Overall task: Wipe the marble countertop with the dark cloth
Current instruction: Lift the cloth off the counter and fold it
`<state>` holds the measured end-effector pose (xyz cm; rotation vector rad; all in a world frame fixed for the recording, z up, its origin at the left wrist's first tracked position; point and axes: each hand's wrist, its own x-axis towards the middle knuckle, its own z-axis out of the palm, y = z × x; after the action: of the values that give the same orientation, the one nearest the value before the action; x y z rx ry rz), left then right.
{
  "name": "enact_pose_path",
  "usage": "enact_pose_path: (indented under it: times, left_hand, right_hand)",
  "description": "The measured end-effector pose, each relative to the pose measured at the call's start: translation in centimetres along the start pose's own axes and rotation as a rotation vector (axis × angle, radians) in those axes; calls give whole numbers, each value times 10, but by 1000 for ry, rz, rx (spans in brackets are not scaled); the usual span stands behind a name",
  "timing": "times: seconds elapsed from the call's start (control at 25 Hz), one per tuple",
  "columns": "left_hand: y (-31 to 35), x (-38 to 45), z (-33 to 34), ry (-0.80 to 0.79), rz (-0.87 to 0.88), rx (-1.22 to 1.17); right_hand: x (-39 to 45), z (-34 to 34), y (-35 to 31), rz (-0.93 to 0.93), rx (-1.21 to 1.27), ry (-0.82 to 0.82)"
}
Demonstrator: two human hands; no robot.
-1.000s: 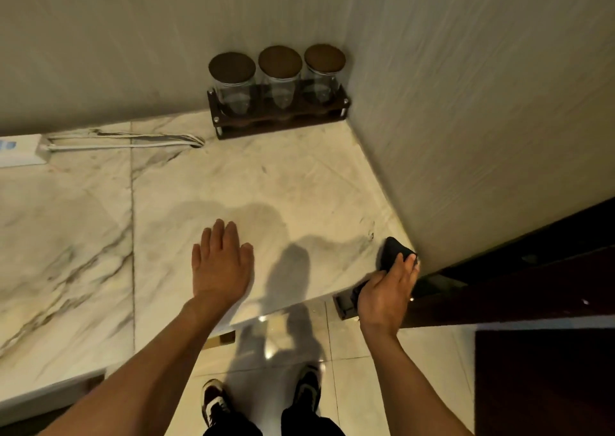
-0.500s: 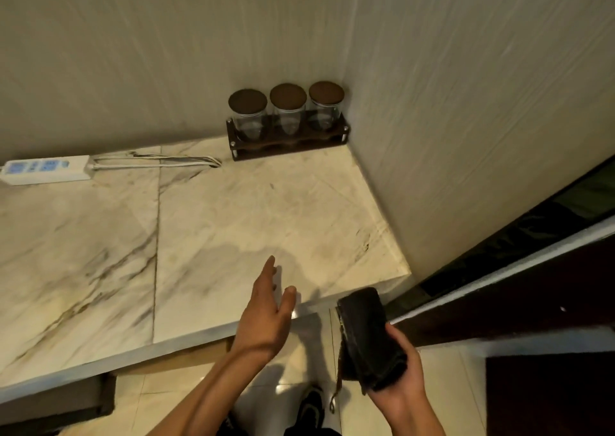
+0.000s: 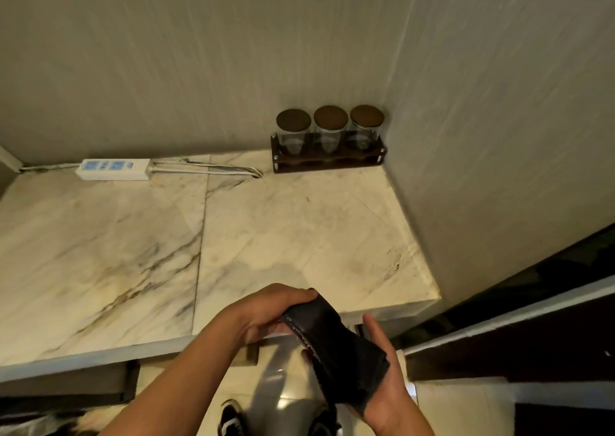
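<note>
The dark cloth (image 3: 339, 349), folded and with a stitched edge, is held in front of the marble countertop (image 3: 283, 229), just off its front edge and above the floor. My right hand (image 3: 386, 385) cradles the cloth from below, palm up. My left hand (image 3: 266, 312) grips the cloth's upper end, fingers curled over it. The countertop is white marble with brown veins and a seam down its middle; it carries faint marks near the right front corner.
A wooden rack with three lidded glass jars (image 3: 329, 139) stands in the back right corner. A white power strip (image 3: 113, 169) with its cable lies at the back left. Walls close the back and right. A dark door frame (image 3: 519, 302) is at right.
My right hand lifted the cloth from the counter's front right corner and brought it toward me. My left hand left the marble surface and took hold of the cloth's top end.
</note>
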<state>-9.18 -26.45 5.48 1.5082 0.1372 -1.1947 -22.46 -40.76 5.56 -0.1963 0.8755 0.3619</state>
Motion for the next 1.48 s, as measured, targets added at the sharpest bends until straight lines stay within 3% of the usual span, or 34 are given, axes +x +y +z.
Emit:
enact_pose_path:
  times: [0.2, 0.32, 0.56, 0.88, 1.12, 1.48]
  left_hand:
    - [-24, -20, -53, 157, 133, -130]
    - [-53, -38, -92, 269, 107, -306]
    - [-114, -73, -163, 411, 24, -533]
    - [-138, -98, -218, 514, 34, -586]
    - [-136, -83, -224, 578, -26, -290]
    - [-141, -67, -234, 663, -108, 422]
  right_hand:
    - [22, 29, 26, -14, -101, 34]
    - [45, 41, 44, -12, -152, 40]
    - [101, 76, 92, 17, -724, 91]
    - [189, 170, 112, -164, -1401, 127]
    - [242, 217, 124, -503, -1703, 203]
    - [266, 215, 134, -693, -2076, 264]
